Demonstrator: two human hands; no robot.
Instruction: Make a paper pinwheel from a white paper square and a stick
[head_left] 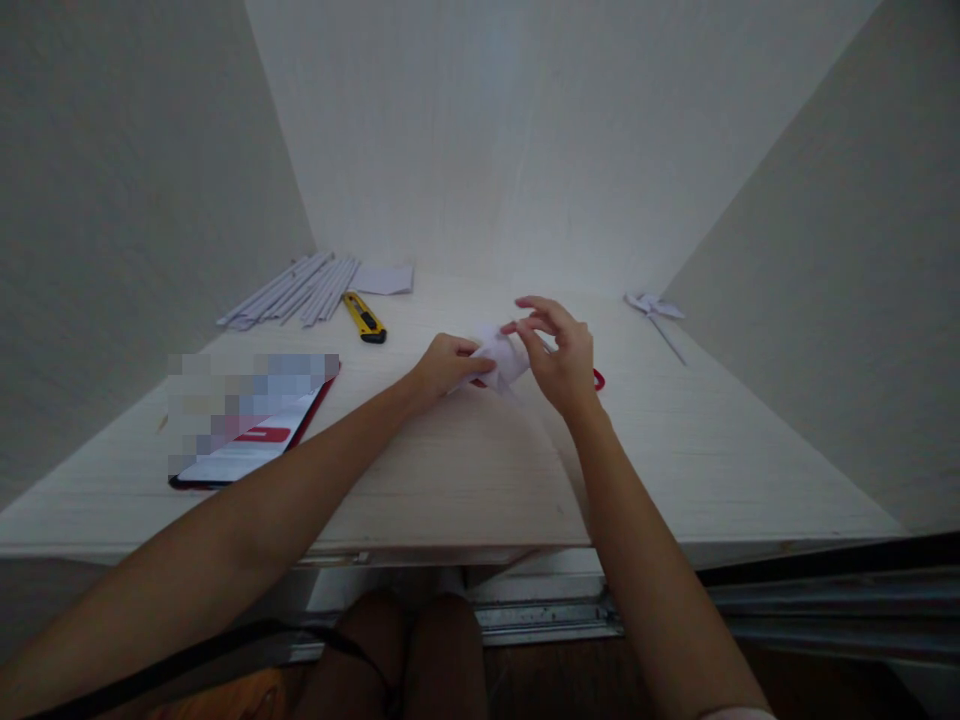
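Note:
My left hand (pixel 448 368) is closed on a folded white paper piece (pixel 496 352), thumb on top, above the table. Close over the paper's right side, my right hand (pixel 559 350) pinches with thumb and index finger. What lies between those fingertips is too small to make out. A thin pale strip shows beneath the right palm. Just right of that hand, a red loop (pixel 599 380) sticks out, the rest of it hidden.
White paper sticks (pixel 292 292) lie at the back left beside a folded paper sheet (pixel 384 279) and a yellow box cutter (pixel 364 318). A tablet (pixel 259 450) in a red case lies front left. A paper pinwheel (pixel 654 306) on a stick lies back right. Walls enclose the table.

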